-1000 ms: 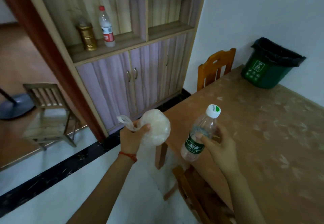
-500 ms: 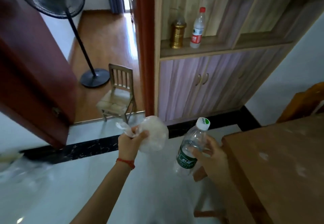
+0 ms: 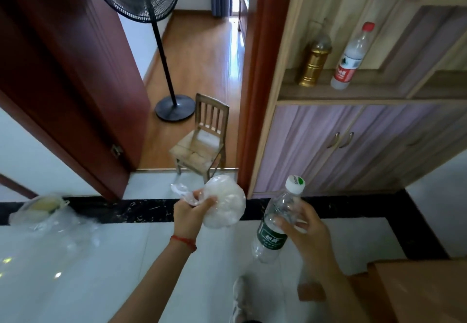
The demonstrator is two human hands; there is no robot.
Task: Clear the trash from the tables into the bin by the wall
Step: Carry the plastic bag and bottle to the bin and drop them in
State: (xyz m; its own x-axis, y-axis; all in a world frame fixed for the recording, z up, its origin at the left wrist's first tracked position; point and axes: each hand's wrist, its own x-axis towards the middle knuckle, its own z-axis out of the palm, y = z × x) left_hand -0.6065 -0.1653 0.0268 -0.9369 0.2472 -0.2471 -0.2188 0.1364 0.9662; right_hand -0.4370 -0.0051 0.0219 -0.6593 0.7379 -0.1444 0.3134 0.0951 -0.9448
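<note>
My left hand (image 3: 190, 214) grips a round white plastic bag (image 3: 224, 202) by its twisted neck, held up over the white floor. My right hand (image 3: 306, 231) holds a clear plastic bottle (image 3: 275, 221) with a white cap and a dark green label, tilted with the cap up and to the right. On the floor at the far left lies another clear plastic bag (image 3: 38, 211) with something yellow inside. The bin is out of view. Only a corner of the wooden table (image 3: 424, 292) shows at the bottom right.
A small wooden chair (image 3: 201, 143) stands in the doorway ahead, with a black standing fan (image 3: 166, 67) behind it. The red door (image 3: 75, 82) is swung open at the left. A cabinet (image 3: 353, 133) on the right holds a gold bottle (image 3: 314, 62) and a red-labelled bottle (image 3: 350, 62).
My view has swung left, away from the table and the green bin, towards the doorway and floor. Both hands keep their hold on the bag and the bottle. The bag on the floor has come into view.
</note>
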